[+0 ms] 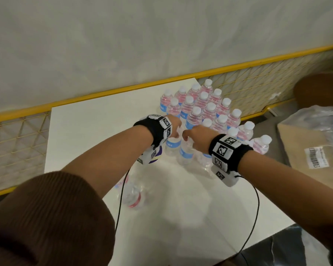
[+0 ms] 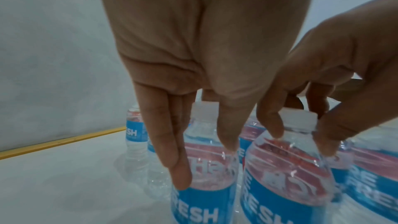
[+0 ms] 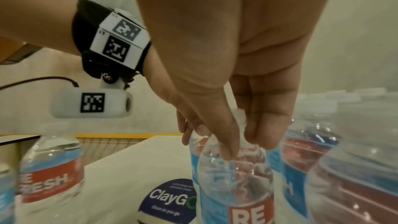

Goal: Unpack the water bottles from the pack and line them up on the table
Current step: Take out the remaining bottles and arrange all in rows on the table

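Several clear water bottles (image 1: 204,108) with white caps and blue and red labels stand in rows at the far right of the white table (image 1: 96,131). At the near end of the rows, my left hand (image 1: 176,131) reaches down and holds one upright bottle (image 2: 204,202) by its shoulder between fingers and thumb. Right beside it, my right hand (image 1: 188,136) pinches the neck of a neighbouring upright bottle (image 3: 234,185). Both bottles stand on the table. Crumpled clear pack wrap (image 1: 135,192) lies nearer to me, and something red-labelled shows in it.
A yellow mesh railing (image 1: 258,83) runs behind the table, with a grey wall beyond. A cardboard box with loose plastic (image 1: 315,143) sits off the right edge. A round ClayGo sticker (image 3: 170,198) is on the tabletop. Black cables (image 1: 256,208) trail from both wrists.
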Motion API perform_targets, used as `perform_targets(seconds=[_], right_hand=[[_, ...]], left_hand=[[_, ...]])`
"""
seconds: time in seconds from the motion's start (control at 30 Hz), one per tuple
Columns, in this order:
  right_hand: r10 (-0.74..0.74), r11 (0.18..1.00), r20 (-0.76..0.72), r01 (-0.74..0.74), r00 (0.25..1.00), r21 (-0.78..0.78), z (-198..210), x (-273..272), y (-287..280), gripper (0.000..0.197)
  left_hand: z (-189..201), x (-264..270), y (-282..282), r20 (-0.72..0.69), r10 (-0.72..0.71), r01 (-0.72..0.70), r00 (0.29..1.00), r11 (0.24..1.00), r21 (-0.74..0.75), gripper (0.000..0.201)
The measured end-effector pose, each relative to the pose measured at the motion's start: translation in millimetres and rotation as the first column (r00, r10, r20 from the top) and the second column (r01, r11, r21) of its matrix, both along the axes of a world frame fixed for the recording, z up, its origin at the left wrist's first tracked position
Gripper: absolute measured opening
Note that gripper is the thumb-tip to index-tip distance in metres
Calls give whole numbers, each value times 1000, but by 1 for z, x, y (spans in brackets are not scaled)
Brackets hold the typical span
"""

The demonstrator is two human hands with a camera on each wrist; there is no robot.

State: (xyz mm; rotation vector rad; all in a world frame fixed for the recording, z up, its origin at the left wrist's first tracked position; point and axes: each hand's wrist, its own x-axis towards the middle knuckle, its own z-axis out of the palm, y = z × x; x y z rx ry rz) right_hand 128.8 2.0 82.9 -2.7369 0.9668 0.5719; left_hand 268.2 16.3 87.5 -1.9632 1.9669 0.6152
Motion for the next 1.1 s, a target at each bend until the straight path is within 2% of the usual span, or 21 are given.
perform_targets(seconds=[0.1, 0.23, 0.37, 0.7, 0.83, 0.93, 1.0, 1.1], right_hand=[[-41, 999, 36, 42, 999, -14, -4, 2, -11, 32], [-116, 993, 83, 115, 990, 12, -3, 0, -22, 41], [-122, 993, 104, 121, 987, 9, -2, 4, -31, 33], [-186, 982, 142, 181, 972, 47, -3, 15, -37, 37], [-344, 935, 158, 323, 925, 146, 6, 1, -43, 55], [-447, 891, 208, 414, 870, 185, 11, -18, -49, 49], [-459, 883, 219, 414, 861, 222, 13, -23, -47, 45], [-390, 910, 234, 335, 890, 243, 14, -17, -37, 49]], left_hand=[[-8, 3, -9, -43, 43, -47, 998, 994, -98, 48], [-14, 12, -11, -123, 76, -99, 990, 977, -191, 39], [-11, 17, -12, -202, 99, -136, 974, 974, -179, 36], [-18, 16, -24, -319, 141, -223, 937, 945, -238, 37], [-20, 17, -27, -327, 96, -192, 940, 942, -274, 33], [-21, 21, -28, -336, 85, -188, 938, 939, -287, 35], [-21, 21, -30, -333, 91, -187, 939, 945, -269, 37], [-18, 19, -33, -320, 88, -171, 943, 955, -242, 38]])
